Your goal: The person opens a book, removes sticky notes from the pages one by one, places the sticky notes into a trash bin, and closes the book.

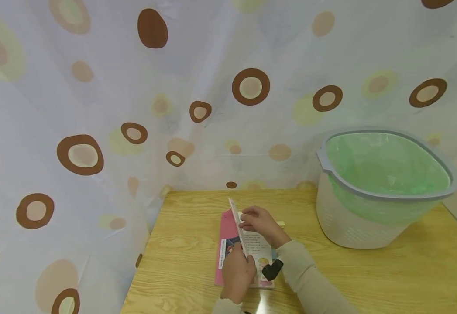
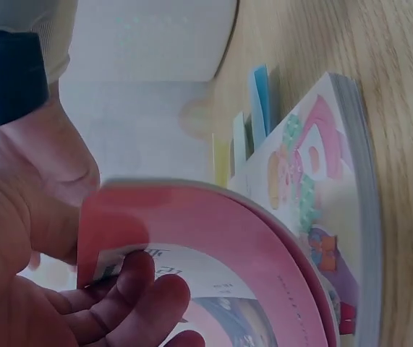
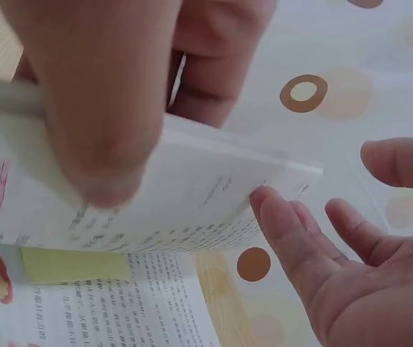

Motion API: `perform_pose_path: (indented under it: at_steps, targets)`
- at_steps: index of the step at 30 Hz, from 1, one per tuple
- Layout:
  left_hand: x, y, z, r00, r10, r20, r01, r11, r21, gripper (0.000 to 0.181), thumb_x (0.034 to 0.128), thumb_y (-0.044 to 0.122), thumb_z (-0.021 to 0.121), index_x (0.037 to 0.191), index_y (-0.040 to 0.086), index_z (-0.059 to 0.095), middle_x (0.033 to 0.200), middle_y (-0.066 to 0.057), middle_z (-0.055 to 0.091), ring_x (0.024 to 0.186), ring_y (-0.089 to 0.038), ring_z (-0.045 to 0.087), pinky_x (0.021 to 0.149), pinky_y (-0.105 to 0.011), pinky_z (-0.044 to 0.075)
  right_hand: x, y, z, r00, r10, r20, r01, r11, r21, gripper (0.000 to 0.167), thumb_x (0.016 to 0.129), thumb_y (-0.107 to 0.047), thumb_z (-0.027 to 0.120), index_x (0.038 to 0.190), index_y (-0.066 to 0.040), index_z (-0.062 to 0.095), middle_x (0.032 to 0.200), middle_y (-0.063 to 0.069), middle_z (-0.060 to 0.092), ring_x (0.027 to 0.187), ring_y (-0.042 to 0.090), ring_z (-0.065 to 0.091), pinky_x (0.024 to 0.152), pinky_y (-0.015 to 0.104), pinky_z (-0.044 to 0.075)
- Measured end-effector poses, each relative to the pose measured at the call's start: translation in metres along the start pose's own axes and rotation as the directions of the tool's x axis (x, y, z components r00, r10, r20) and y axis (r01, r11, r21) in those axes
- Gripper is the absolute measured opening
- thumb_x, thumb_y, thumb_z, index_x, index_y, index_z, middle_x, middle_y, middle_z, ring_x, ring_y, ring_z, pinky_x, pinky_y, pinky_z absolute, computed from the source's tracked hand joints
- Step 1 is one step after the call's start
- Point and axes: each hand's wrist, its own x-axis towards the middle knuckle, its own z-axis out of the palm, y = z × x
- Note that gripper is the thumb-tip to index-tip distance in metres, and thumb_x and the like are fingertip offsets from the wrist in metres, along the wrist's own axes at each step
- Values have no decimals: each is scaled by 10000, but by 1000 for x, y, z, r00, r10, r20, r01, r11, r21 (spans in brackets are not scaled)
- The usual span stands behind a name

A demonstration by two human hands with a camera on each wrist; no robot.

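Note:
An open book with a pink cover (image 1: 224, 226) lies on the table, a raised section of its pages standing up near the middle. My left hand (image 1: 238, 272) grips that section at its near edge, thumb on the printed side and fingers on the pink cover (image 2: 184, 217). By the far part of the raised pages (image 3: 213, 173) is my right hand (image 3: 365, 282), its fingers loosely spread and one fingertip at the page edge. A yellow sticky note (image 3: 76, 264) lies on the printed page below. Blue and pale tabs (image 2: 260, 101) stick out from the book's side.
A tall white basket (image 1: 354, 218) with a grey rim and green lining stands on the table's right. Behind the wooden table (image 1: 181, 244) hangs a white curtain (image 1: 212, 52) with brown and yellow dots. A black band (image 1: 272, 270) is on the right wrist.

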Motion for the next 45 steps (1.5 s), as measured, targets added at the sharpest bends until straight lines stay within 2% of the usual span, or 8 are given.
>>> perform_pose_path:
  at_steps: [8,13,20,33,37,40,43,45]
  targets:
    - [1,-17,-8,998,-64,-5,63,996,-69,364,861,77,598,1203,-45,577,793,-167,703,568,-207,611,437,-292,458,-6,15,5,997,-46,-65,48,999,18,369,994,-180,571,1306,18,557,1216,225,658,984,231,716,912,388,606]
    - [6,-28,-26,995,-95,-40,92,993,-68,355,873,110,586,1207,-13,578,885,-161,723,650,-231,648,483,-332,473,-23,38,20,983,-131,-132,102,973,-205,251,984,-164,581,1183,-27,646,1083,155,686,875,186,665,744,327,583]
    - [13,-42,-42,984,-166,-67,158,982,-104,371,904,129,561,1252,-1,574,883,-131,727,584,-167,599,462,-273,424,-47,70,48,923,-379,-62,270,756,-596,136,911,-90,627,1021,-79,705,1001,45,701,875,162,622,742,288,544]
    - [22,-68,-56,963,-200,-180,198,980,-27,348,916,157,566,1195,-49,598,938,-206,710,746,-308,668,557,-413,510,-53,101,69,801,-587,118,392,366,-844,223,824,-145,718,1018,-249,754,1065,-41,690,1024,162,592,781,350,507]
    - [30,-73,-61,972,-90,-215,120,984,131,395,890,83,598,1265,-32,558,1185,-240,623,1018,-396,618,754,-512,545,-54,98,70,804,-566,182,405,298,-864,275,845,-169,666,1088,-282,727,1150,-18,687,1132,192,600,890,465,508]
    - [36,-79,-63,973,147,-180,-84,945,316,482,782,-57,660,1247,63,616,1356,-179,556,1228,-411,522,923,-570,510,-55,95,70,815,-532,231,419,263,-869,313,863,-180,642,1150,-290,704,1191,0,684,1149,205,618,935,534,492]
    - [37,-85,-62,922,380,-76,-319,855,408,493,706,-130,637,1105,153,700,1336,-62,614,1250,-345,533,966,-560,500,-56,95,68,825,-494,274,437,252,-863,355,867,-173,646,1207,-272,679,1205,15,685,1118,212,644,947,578,480]
    - [34,-89,-60,895,447,-14,-406,825,394,404,722,-94,626,1031,150,716,1261,-45,666,1198,-318,577,955,-545,513,-56,95,67,837,-468,285,441,266,-857,386,863,-176,665,1242,-248,661,1209,10,682,1107,211,651,959,582,480]
